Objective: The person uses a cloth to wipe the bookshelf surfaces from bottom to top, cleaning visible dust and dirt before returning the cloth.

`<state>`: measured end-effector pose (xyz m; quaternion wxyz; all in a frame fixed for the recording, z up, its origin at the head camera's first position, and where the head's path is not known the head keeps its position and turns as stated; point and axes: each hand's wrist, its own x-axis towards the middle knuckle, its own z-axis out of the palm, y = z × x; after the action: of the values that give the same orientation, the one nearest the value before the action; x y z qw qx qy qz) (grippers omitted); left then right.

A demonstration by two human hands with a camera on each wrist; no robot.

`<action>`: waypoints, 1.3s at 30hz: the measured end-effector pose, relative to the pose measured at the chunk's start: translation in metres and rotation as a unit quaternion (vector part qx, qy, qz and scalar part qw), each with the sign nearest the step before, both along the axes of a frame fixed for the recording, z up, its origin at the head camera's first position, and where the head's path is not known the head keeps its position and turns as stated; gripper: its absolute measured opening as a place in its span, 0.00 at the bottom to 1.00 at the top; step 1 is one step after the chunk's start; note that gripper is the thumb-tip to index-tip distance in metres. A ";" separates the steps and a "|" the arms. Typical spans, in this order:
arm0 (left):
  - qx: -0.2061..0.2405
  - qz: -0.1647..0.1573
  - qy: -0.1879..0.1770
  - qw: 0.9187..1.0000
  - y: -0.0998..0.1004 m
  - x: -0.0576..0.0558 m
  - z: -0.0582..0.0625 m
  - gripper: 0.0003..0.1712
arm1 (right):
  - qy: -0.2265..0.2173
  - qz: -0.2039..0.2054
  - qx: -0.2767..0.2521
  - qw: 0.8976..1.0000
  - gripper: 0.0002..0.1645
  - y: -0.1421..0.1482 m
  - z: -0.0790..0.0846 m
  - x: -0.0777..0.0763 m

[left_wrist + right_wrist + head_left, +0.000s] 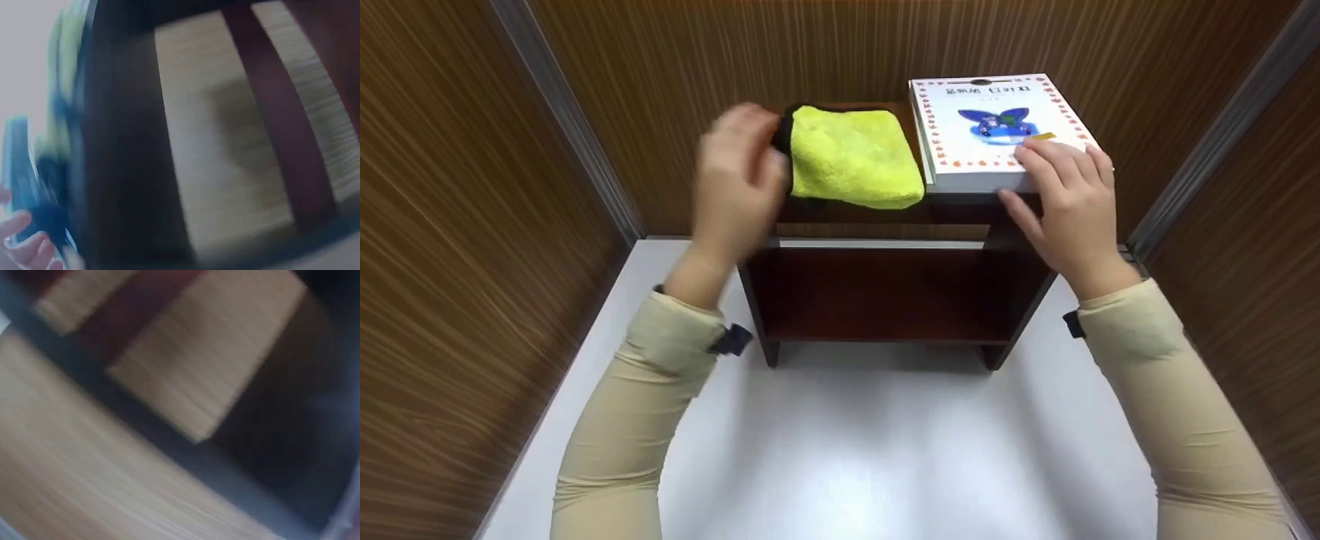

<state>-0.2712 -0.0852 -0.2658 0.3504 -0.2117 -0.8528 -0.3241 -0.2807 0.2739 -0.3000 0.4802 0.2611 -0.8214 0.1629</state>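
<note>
A folded bright yellow cloth [851, 154] with a black edge lies on top of a dark wooden stand [885, 292]. My left hand [739, 180], blurred, is at the cloth's left edge with its fingers curved loosely. In the left wrist view, the fingertips [22, 225] show spread apart at the lower left. To the right of the cloth lies a thick white book [952, 124], a blue butterfly on its cover. My right hand [1069, 195] rests at the book's near right corner, fingers on the cover and thumb by its near side.
Below the top, the stand has a lower shelf [877, 292] between two side panels. It stands on a white floor [840, 435]. Brown wood-grain walls rise at the left [472, 262], the back [720, 52] and the right [1245, 240].
</note>
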 end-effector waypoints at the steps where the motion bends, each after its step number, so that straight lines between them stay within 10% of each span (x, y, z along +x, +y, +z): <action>1: -0.064 0.011 0.018 0.998 0.012 0.006 -0.001 0.24 | 0.017 -0.002 -0.012 1.000 0.27 0.001 -0.006 -0.002; 6: -0.325 0.031 -0.001 0.945 0.057 0.033 -0.006 0.32 | 0.088 -0.025 -0.113 0.989 0.31 -0.010 -0.022 -0.005; 16: -0.396 -0.009 -0.206 0.895 0.076 0.030 0.024 0.34 | 0.119 -0.047 -0.181 0.975 0.34 -0.020 -0.017 0.007; 25: -0.349 -0.011 -0.281 0.894 0.089 -0.020 0.036 0.33 | 0.109 -0.055 -0.176 0.977 0.32 -0.017 -0.018 0.006; 39: -0.295 0.026 -0.315 0.901 0.108 -0.056 0.036 0.31 | 0.138 -0.053 -0.208 0.967 0.34 -0.027 -0.013 0.008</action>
<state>-0.3271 0.0227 -0.2301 -0.0071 -0.1699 -0.9806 -0.0978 -0.2728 0.2470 -0.3134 0.6403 0.1315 -0.7079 0.2675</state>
